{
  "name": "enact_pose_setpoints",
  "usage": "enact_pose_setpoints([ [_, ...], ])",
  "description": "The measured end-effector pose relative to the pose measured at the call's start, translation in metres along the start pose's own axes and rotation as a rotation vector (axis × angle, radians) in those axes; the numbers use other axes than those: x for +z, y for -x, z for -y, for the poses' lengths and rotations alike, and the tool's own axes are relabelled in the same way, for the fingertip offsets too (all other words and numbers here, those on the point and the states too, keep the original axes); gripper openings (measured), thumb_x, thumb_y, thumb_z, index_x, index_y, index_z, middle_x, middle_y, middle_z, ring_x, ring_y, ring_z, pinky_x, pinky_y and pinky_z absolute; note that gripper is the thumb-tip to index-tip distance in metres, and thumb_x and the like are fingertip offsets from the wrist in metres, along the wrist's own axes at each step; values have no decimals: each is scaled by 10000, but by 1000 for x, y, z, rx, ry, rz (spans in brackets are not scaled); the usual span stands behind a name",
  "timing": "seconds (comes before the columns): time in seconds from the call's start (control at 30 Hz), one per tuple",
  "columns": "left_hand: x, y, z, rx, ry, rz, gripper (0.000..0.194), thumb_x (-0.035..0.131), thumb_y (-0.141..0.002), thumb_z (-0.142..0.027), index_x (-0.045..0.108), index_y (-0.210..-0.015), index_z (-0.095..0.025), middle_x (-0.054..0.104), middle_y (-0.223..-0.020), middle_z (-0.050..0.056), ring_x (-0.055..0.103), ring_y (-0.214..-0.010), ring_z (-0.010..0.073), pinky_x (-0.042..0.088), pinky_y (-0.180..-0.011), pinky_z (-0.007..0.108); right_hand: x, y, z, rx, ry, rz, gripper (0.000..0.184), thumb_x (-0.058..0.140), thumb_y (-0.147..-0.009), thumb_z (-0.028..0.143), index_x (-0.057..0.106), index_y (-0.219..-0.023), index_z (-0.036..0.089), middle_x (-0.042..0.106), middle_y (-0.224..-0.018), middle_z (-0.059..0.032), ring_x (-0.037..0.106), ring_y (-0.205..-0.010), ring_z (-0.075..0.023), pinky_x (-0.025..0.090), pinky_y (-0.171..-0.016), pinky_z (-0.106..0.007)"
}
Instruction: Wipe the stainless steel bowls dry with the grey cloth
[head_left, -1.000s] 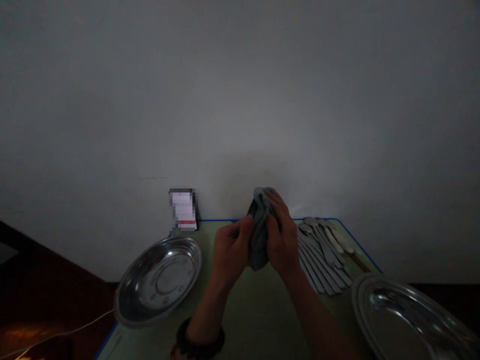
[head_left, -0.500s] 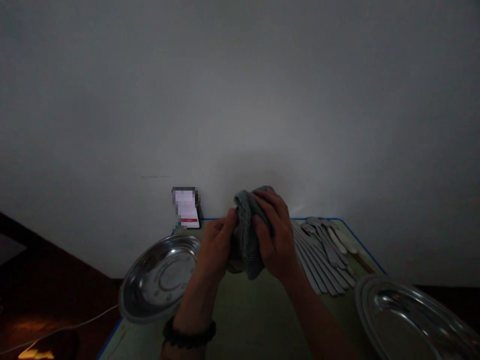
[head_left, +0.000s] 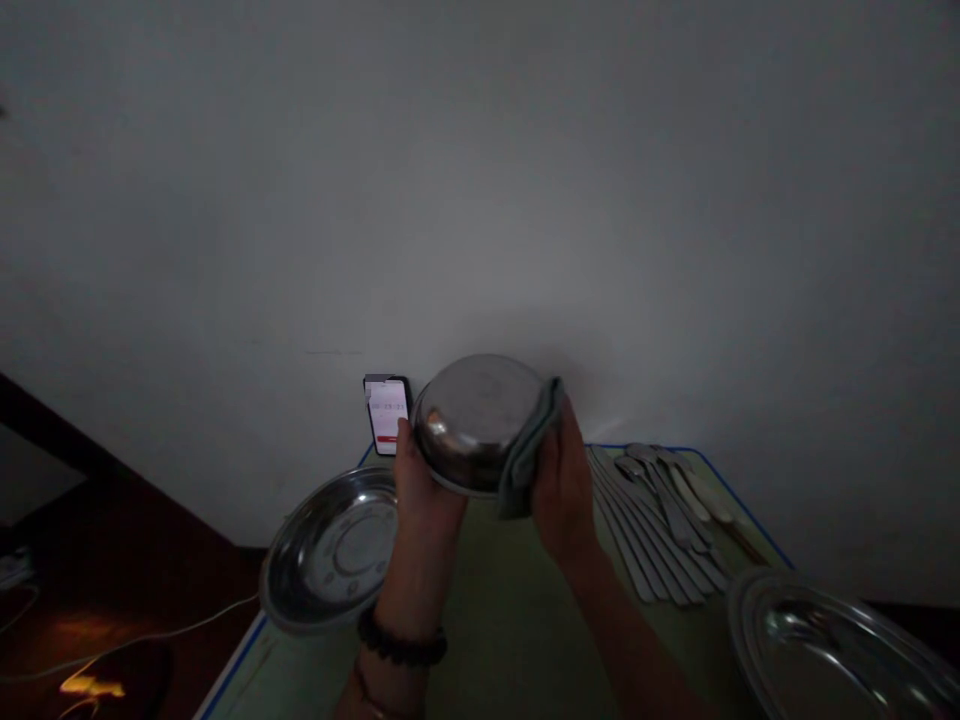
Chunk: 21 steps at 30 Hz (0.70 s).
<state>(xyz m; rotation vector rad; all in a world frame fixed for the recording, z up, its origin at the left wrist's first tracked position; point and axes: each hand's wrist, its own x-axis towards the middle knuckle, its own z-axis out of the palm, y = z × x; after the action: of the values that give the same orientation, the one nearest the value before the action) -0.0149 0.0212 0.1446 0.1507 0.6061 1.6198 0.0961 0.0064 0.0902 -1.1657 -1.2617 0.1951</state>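
A metal bowl is held above the table, tilted so that its underside faces me. My left hand, with a dark beaded bracelet on the wrist, grips the bowl's left rim, thumb at the side. On the other side my right hand is closed on a grey-green cloth and presses it against the bowl's right edge. The bowl's inside is hidden from view.
A large metal basin rests at the table's left edge. Behind it a phone leans on the wall. Several pieces of cutlery lie fanned at the right, near an oval metal tray. A white cable runs left.
The bowl, earlier mostly hidden behind the cloth and hands, has turned and shows its underside. My right hand has shifted with the cloth to the bowl's right edge. The view has swung slightly left.
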Motion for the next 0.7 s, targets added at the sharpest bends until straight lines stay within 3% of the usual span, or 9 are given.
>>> enact_pose_setpoints([
  [0.1, 0, 4, 8, 1, 38, 101, 453, 362, -942, -414, 650, -1151, -134, 752, -898, 96, 661, -1019, 244, 448, -988, 401, 9, 12, 9, -175, 137, 43, 594, 344, -953, 350, 144, -1486, 182, 155, -1564, -128, 117, -1443, -248, 202, -1136, -550],
  [0.17, 1, 10, 14, -33, 29, 181, 438, 370, -942, -421, 685, -1083, -150, 757, -880, 82, 663, -1020, 230, 456, -985, 378, 11, 16, 11, -206, 184, 48, 646, 402, -939, 350, 96, -1493, 218, 81, -1577, -118, 63, -1447, -276, 205, -1124, -587],
  [0.33, 4, 24, 25, -112, -18, 267, 462, 339, -960, -393, 724, -904, -143, 761, -865, 68, 668, -1014, 204, 465, -981, 330, 7, 17, 6, -202, 132, -6, 671, 455, -913, 379, 126, -1483, 245, 76, -1574, -112, 85, -1444, -283, 222, -1111, -596],
  [0.47, 6, 22, 20, -67, -7, 283, 429, 354, -955, -390, 708, -983, -148, 759, -862, 63, 668, -1002, 195, 459, -979, 339, 7, 13, -4, -94, 15, -45, 660, 378, -933, 433, 85, -1490, 232, 33, -1582, -100, 52, -1450, -246, 170, -1135, -562],
  [0.53, 5, 17, 15, -48, -47, 238, 410, 362, -954, -356, 708, -965, -136, 756, -824, 72, 679, -952, 194, 474, -945, 345, 5, 6, -10, 54, -91, -63, 621, 294, -945, 469, 139, -1483, 200, 123, -1571, -112, 118, -1444, -228, 168, -1143, -527],
  [0.6, 2, 12, 10, -46, -147, 195, 384, 386, -945, -315, 716, -887, -127, 745, -753, 71, 689, -855, 190, 500, -872, 330, -4, -4, -16, 225, -185, -82, 622, 263, -931, 518, 281, -1439, 159, 305, -1506, -139, 258, -1405, -234, 203, -1135, -499],
  [0.7, -4, 7, 7, -33, -442, 226, 347, 498, -885, -376, 708, -754, -132, 698, -640, 49, 654, -667, 170, 502, -693, 281, -24, -22, -26, 369, -221, -74, 596, 325, -887, 556, 495, -1289, 150, 543, -1310, -136, 435, -1288, -264, 299, -1078, -492],
])
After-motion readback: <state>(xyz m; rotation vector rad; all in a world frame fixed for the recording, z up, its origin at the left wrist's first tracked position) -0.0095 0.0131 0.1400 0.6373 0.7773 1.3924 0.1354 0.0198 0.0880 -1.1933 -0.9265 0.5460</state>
